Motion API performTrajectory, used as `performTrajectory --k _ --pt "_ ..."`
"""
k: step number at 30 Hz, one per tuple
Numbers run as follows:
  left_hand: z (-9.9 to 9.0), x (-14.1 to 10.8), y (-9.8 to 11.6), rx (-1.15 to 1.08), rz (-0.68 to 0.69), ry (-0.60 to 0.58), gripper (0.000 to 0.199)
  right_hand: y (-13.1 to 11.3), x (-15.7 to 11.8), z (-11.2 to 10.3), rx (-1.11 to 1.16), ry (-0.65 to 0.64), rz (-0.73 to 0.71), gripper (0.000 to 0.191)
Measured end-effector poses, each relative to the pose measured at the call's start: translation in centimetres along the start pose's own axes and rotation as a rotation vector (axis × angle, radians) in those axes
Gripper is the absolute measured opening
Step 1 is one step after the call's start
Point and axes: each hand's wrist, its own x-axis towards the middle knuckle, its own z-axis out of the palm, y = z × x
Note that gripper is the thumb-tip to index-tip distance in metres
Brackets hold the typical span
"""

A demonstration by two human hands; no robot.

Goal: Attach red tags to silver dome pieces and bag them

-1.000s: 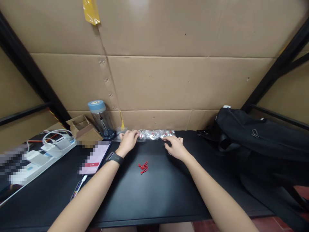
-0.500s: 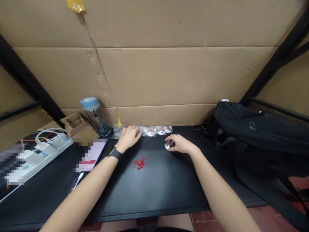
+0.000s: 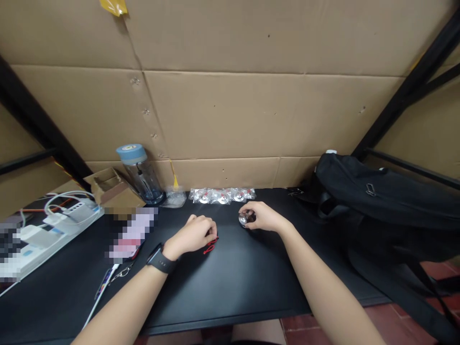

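Note:
My left hand, with a black watch on its wrist, is at a small bunch of red cords on the black tabletop. Its fingers are curled down and pinch the upper end of the cords; the thumb hides part of them. My right hand grips a shiny round metal disc by its right edge, and the disc tilts just over the table. Behind both hands lies a row of small clear packets with similar discs and red bits inside.
A blue-lidded bottle, an open cardboard box and a crumpled clear plastic bag stand at the back left. Nearer are a phone and a white power strip. A black backpack fills the right side.
My left hand has come back from the packets, toward me, down to the red cords. My right hand has shifted slightly left, still holding the disc, which is more upright.

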Motion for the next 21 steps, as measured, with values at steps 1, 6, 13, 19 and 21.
performTrajectory --k 1,6,13,19,21 --pt "0.0 -0.1 0.0 -0.013 -0.008 0.013 0.015 -0.3 0.0 0.0 0.019 0.014 -0.011 0.043" --pt "-0.4 -0.3 0.3 -0.105 -0.064 0.119 0.018 -1.9 0.4 0.5 0.149 0.092 -0.074 0.041" --pt "-1.2 -0.3 0.2 -0.227 -0.083 0.194 0.013 -3.8 0.6 2.0 0.305 0.14 -0.063 0.035" --pt "-0.8 -0.1 -0.2 -0.357 -0.152 0.292 0.015 -4.1 1.0 3.7 0.496 0.181 -0.064 0.043" --pt "-0.6 0.0 0.1 -0.378 -0.154 0.354 0.012 -4.3 1.1 4.5 0.602 0.211 -0.055 0.046"
